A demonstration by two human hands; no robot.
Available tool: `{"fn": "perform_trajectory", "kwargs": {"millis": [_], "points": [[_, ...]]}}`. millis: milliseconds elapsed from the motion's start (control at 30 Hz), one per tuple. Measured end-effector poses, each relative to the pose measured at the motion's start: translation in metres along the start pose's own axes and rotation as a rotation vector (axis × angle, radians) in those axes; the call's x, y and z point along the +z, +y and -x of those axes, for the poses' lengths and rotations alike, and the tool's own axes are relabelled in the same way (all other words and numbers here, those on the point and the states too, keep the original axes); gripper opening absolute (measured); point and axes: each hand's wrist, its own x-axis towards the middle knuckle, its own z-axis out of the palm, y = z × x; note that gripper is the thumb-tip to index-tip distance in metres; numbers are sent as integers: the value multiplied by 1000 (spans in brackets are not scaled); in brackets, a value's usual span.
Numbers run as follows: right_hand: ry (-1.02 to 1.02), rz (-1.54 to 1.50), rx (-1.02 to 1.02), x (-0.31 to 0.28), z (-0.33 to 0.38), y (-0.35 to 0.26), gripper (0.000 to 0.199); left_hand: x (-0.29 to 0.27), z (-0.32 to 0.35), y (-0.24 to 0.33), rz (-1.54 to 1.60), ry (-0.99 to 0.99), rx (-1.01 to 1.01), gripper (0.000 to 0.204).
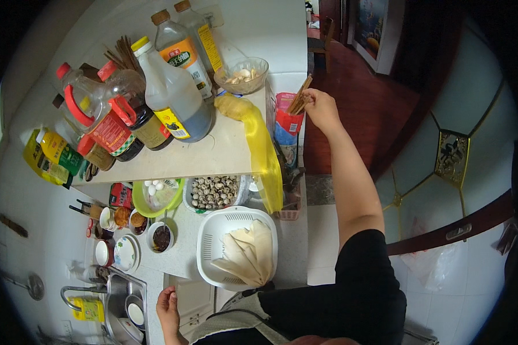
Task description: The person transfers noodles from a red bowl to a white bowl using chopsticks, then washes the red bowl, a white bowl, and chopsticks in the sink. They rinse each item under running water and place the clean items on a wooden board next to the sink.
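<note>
1. Spread across the upper left: a pale shelf, crowded with sauce bottles, some red-capped and red-handled.
2. Below it: a light counter, set with small bowls and plates, with a steel sink at lower left.
3. At the counter's near side: a white basket, slotted, holding pale folded sheets.
4. Draped over the shelf's edge: a yellow mesh net, bulging at its upper end.
5. Just right of the shelf: a red-and-blue package.
6. Behind the basket: a white tray full of speckled eggs, next to a green bowl.
7. On the shelf's far corner: a glass bowl with pale pieces inside.
8. Raised beside the package: the right hand, thumb and fingers pinching thin brown sticks.
9. Lowered near the sink: the left hand, fingers curled; cannot tell whether pressed together.
10. Slanting at the package's top: the brown sticks.
</note>
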Motion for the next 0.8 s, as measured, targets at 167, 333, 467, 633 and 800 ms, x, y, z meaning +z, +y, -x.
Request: {"fn": "perform_trajectory", "kwargs": {"millis": [167, 333, 467, 633, 800], "points": [[78, -121, -71, 6, -7, 8, 19, 0, -3, 0, 9, -11, -2, 20], [270, -300, -149, -25, -11, 0, 16, 3, -7, 4, -2, -31, 7, 20], [435, -561, -129, -81, 14, -41, 16, -1, -8, -5, -2, -34, 10, 21], [668, -645, -196, -126, 69, -56, 20, 2, -3, 5, -16, -24, 8, 20], [346, -619, 18, -97, 106, -22, 17, 3, -8, 8, -60, -67, 17, 20]]}}
